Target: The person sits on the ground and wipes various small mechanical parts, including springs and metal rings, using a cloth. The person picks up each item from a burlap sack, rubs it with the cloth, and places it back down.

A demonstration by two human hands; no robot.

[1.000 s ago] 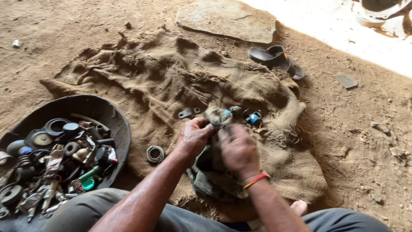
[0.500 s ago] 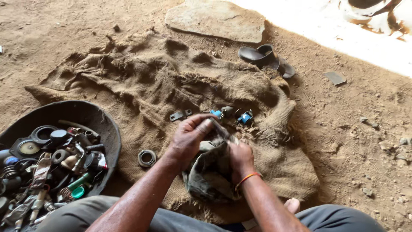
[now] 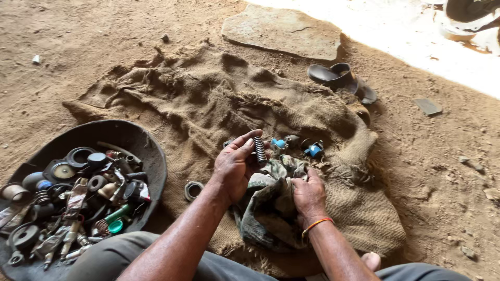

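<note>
My left hand (image 3: 235, 165) holds a small dark coil spring (image 3: 259, 150) upright between thumb and fingertips, above a burlap sack (image 3: 208, 104) spread on the dirt. My right hand (image 3: 308, 195), with an orange band at the wrist, grips a crumpled greenish rag (image 3: 268, 208) just right of and below the spring. Beyond the hands, small blue and metal parts (image 3: 312, 150) lie on the sack. A metal ring (image 3: 193, 190) rests on the sack to the left of my left wrist.
A dark round pan (image 3: 140, 143) at the left holds several rusty and greasy parts, springs, washers and a green piece. A dark sandal (image 3: 338, 78) and a flat stone slab (image 3: 284, 31) lie beyond the sack. A small flat piece (image 3: 427, 106) sits on the dirt at right.
My left hand has lifted the spring clear of the rag and now holds it upright. My right hand has dropped lower, onto the rag. The view has shifted slightly.
</note>
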